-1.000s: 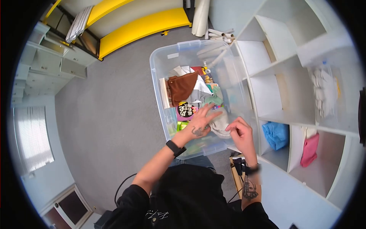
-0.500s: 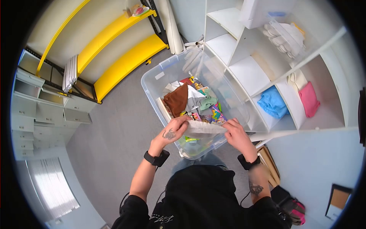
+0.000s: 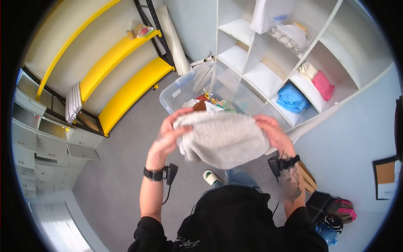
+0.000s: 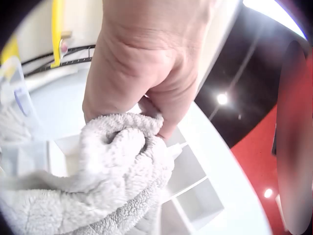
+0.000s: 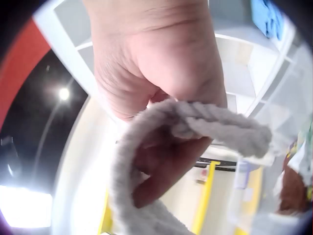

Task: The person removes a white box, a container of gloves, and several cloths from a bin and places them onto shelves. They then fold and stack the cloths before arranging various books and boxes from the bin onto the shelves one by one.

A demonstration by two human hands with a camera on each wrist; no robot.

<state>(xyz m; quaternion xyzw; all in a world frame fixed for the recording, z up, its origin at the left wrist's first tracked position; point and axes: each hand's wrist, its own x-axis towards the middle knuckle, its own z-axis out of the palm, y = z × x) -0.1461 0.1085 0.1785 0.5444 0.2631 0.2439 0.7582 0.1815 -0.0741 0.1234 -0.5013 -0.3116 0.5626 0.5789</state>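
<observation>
A light grey plush cloth (image 3: 222, 138) is stretched between both hands above the near part of a clear plastic bin (image 3: 165, 95). My left hand (image 3: 171, 133) grips its left end, thumb on top. In the left wrist view the fabric (image 4: 117, 171) bunches into folds under that hand. On the opposite end, my right hand (image 3: 272, 129) holds the edge. The right wrist view shows the cloth's edge (image 5: 124, 171) curving round the fingers, some of them inside the fold. Beyond the cloth, a brown cloth (image 3: 200, 106) and other mixed items show in the bin; the rest is hidden.
A white cubby shelf (image 3: 263, 79) stands on the right, holding a blue bundle (image 3: 291, 98), a pink cloth (image 3: 323, 85) and a clear box of white gloves (image 3: 289, 38). Yellow shelving (image 3: 130, 98) is at the back left. Bags (image 3: 341, 210) lie at the lower right.
The left hand was over the grey cloth in the bin; both hands then took hold of it, raised it out and spread it wider. The head view has tilted up.
</observation>
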